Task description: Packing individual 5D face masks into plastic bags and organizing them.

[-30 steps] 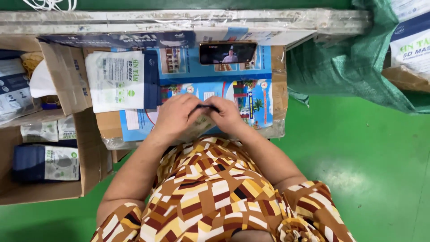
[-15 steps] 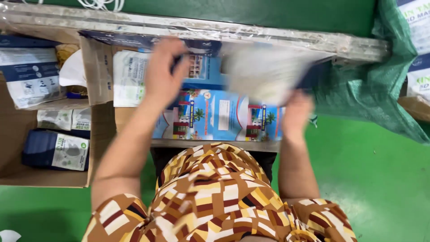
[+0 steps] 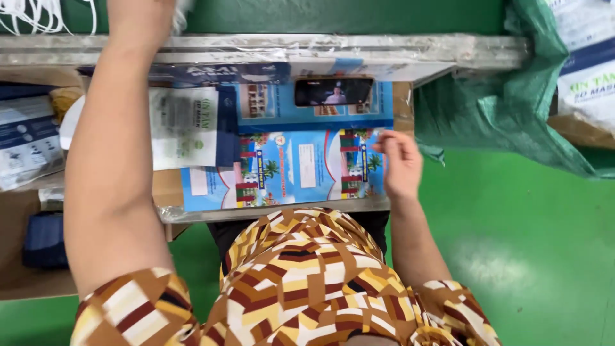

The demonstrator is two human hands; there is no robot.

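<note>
Left hand (image 3: 138, 19) reaching up and away past far edge of table (image 3: 269, 46), mostly cut off by top of frame. Fingers out of view, so cannot tell if apart or together. Something whitish and blurred showing right beside the wrist at approx top edge; cannot tell what.

Right hand (image 3: 398, 163) resting on near right part of the blue printed paper sheet w/ building and palm-tree pictures (image 3: 288, 170). Fingers (image 3: 384, 142) curled together, tips pinching at the sheet's right edge; nothing else visibly clamped between them.

Blue sheet lying flat on table, spanning middle of the top, near edge running along table front just above the lap.

Black smartphone w/ lit screen (image 3: 333, 91) lying on far part of blue sheet, well apart from both hands.

White plastic pack w/ green print (image 3: 182, 127) lying on left side of sheet, just beside left forearm.

Bunch of white elastic cords (image 3: 38, 16) sitting at far left beyond table.

Green woven plastic sack (image 3: 487, 122) hanging at right of table, touching its corner.

Open brown cardboard box w/ packs inside (image 3: 25, 192) sitting left of table, low down.

Green glossy floor (image 3: 525, 256) showing under everything, right side.
</note>
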